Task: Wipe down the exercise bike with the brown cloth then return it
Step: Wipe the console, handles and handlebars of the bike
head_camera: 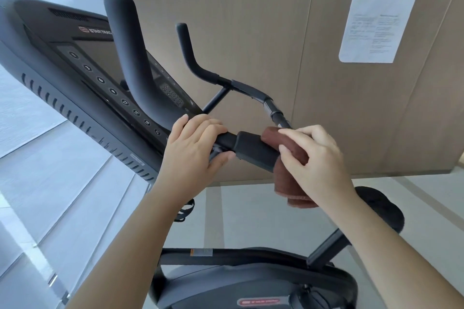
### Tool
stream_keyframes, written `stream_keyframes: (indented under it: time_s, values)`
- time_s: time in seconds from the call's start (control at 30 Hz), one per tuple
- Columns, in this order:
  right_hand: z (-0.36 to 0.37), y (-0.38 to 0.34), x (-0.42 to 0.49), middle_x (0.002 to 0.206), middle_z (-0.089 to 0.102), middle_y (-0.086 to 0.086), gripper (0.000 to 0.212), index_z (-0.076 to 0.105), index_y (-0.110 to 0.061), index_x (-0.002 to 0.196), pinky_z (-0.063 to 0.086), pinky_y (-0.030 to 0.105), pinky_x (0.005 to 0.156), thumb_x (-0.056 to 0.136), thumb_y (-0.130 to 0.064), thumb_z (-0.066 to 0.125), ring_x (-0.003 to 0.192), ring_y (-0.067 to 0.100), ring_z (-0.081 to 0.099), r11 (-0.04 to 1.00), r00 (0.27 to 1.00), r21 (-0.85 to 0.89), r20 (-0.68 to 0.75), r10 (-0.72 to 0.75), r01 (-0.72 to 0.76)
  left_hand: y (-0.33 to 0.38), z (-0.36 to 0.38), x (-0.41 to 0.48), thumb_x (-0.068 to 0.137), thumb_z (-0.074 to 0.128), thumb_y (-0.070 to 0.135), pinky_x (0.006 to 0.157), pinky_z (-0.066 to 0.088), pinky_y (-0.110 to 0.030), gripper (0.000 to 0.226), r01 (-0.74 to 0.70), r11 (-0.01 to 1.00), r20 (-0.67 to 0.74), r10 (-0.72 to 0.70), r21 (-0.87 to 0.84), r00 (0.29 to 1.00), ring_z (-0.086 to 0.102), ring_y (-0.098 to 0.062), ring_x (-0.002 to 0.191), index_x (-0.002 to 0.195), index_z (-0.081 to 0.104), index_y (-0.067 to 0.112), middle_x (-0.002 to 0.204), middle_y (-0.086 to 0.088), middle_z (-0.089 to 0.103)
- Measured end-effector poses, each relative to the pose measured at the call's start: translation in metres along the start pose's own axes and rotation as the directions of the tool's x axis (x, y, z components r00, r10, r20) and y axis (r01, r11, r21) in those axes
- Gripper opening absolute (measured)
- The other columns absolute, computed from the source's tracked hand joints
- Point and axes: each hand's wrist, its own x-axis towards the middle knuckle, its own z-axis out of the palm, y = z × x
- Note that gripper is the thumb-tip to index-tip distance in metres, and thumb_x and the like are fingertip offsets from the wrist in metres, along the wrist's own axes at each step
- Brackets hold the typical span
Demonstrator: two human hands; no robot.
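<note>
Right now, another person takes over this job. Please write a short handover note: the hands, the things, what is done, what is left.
Left hand grips the handlebar beside the console.
Right hand holds the brown cloth wrapped over the handlebar's pad; one end hangs down.
Done: wiping is under way; how much, unclear.
Left: finish wiping the bike, return the cloth.

Single wide-angle view from the head, looking forward and down from close above the exercise bike (251, 283), with handlebar (253, 148) and brown cloth (283, 183) near mid-frame and left hand (193, 150) and right hand (316, 160) just beneath the lens. Facing a wood-panelled wall (251, 20) near behind the handlebar, with pale floor (251, 213) below and a dark console (62, 70) crowding the upper left corner.
</note>
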Motion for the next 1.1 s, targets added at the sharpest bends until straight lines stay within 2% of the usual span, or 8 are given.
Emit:
stream_keyframes:
  time_s: [0.17, 0.27, 0.33, 0.47, 0.63, 0.77, 0.93, 1.1]
  values:
    - [-0.025, 0.046, 0.004, 0.101, 0.06, 0.002, 0.027, 0.067, -0.02, 0.109, 0.041, 0.029, 0.086, 0.083, -0.014, 0.064, 0.098, 0.025, 0.058, 0.992, 0.991, 0.083, 0.099, 0.089, -0.098, 0.01, -0.001, 0.001, 0.081, 0.047, 0.05, 0.099, 0.023, -0.042, 0.049, 0.048, 0.997, 0.038, -0.05, 0.063, 0.998, 0.053, -0.027, 0.11, 0.1, 0.061, 0.007, 0.105, -0.006, 0.064]
    - [-0.012, 0.018, 0.036, 0.105, 0.06, -0.002, 0.028, 0.065, -0.025, 0.112, 0.041, 0.023, 0.087, 0.084, -0.018, 0.064, 0.098, 0.015, 0.056, 0.955, 0.979, 0.294, 0.18, -0.093, 0.037, 0.014, -0.002, 0.003, 0.079, 0.049, 0.052, 0.101, 0.025, -0.044, 0.051, 0.075, 0.991, 0.075, -0.083, 0.108, 0.994, 0.052, -0.027, 0.112, 0.102, 0.061, 0.008, 0.107, -0.005, 0.064]
    - [-0.002, 0.002, 0.056, 0.106, 0.059, -0.004, 0.03, 0.063, -0.031, 0.114, 0.042, 0.026, 0.087, 0.085, -0.024, 0.062, 0.098, 0.012, 0.055, 0.932, 0.916, 0.346, 0.328, -0.23, 0.11, 0.017, -0.001, 0.002, 0.076, 0.057, 0.049, 0.1, 0.028, -0.048, 0.051, 0.09, 0.986, 0.078, -0.102, 0.143, 0.992, 0.053, -0.027, 0.112, 0.102, 0.06, 0.006, 0.109, -0.005, 0.064]
    - [-0.001, 0.028, 0.069, 0.106, 0.057, -0.011, 0.033, 0.061, -0.041, 0.112, 0.037, 0.012, 0.088, 0.085, -0.023, 0.062, 0.097, 0.0, 0.052, 0.876, 0.81, 0.477, 0.488, -0.325, 0.065, 0.028, 0.002, 0.001, 0.073, 0.068, 0.047, 0.099, 0.03, -0.049, 0.053, 0.121, 0.977, 0.075, -0.136, 0.176, 0.988, 0.054, -0.028, 0.112, 0.102, 0.06, 0.002, 0.112, -0.008, 0.064]
    - [-0.008, 0.075, 0.068, 0.106, 0.057, -0.009, 0.04, 0.063, -0.04, 0.107, 0.033, 0.006, 0.092, 0.08, -0.011, 0.068, 0.102, 0.001, 0.052, 0.796, 0.777, 0.579, 0.416, -0.473, 0.176, 0.042, 0.002, 0.003, 0.076, 0.065, 0.043, 0.099, 0.029, -0.048, 0.048, 0.159, 0.967, 0.088, -0.18, 0.199, 0.98, 0.052, -0.026, 0.115, 0.103, 0.061, 0.004, 0.113, -0.008, 0.064]
    - [0.013, 0.049, 0.105, 0.102, 0.06, -0.005, 0.035, 0.063, -0.035, 0.111, 0.034, 0.005, 0.087, 0.08, -0.018, 0.068, 0.097, -0.002, 0.054, 0.686, 0.738, 0.699, 0.352, -0.576, 0.202, 0.05, 0.0, 0.005, 0.078, 0.054, 0.048, 0.102, 0.03, -0.047, 0.053, 0.267, 0.944, 0.124, -0.294, 0.196, 0.948, 0.044, -0.023, 0.122, 0.105, 0.06, 0.003, 0.118, -0.008, 0.061]
    - [0.042, 0.033, 0.113, 0.11, 0.057, -0.012, 0.048, 0.05, -0.049, 0.119, 0.036, 0.019, 0.096, 0.081, -0.024, 0.066, 0.105, -0.001, 0.051, 0.628, 0.497, 0.767, 0.497, -0.711, 0.131, 0.061, -0.001, 0.008, 0.073, 0.068, 0.033, 0.097, 0.038, -0.041, 0.047, 0.348, 0.926, 0.08, -0.362, 0.15, 0.929, 0.044, -0.025, 0.122, 0.103, 0.061, -0.002, 0.12, -0.003, 0.056]
    - [0.037, 0.087, 0.112, 0.11, 0.053, -0.015, 0.046, 0.056, -0.049, 0.116, 0.036, 0.014, 0.096, 0.076, -0.025, 0.06, 0.108, 0.003, 0.052, 0.522, 0.471, 0.822, 0.377, -0.798, 0.227, 0.066, 0.001, 0.007, 0.074, 0.067, 0.032, 0.097, 0.039, -0.038, 0.044, 0.411, 0.901, 0.062, -0.422, 0.143, 0.904, 0.043, -0.022, 0.124, 0.106, 0.06, 0.003, 0.123, 0.002, 0.053]
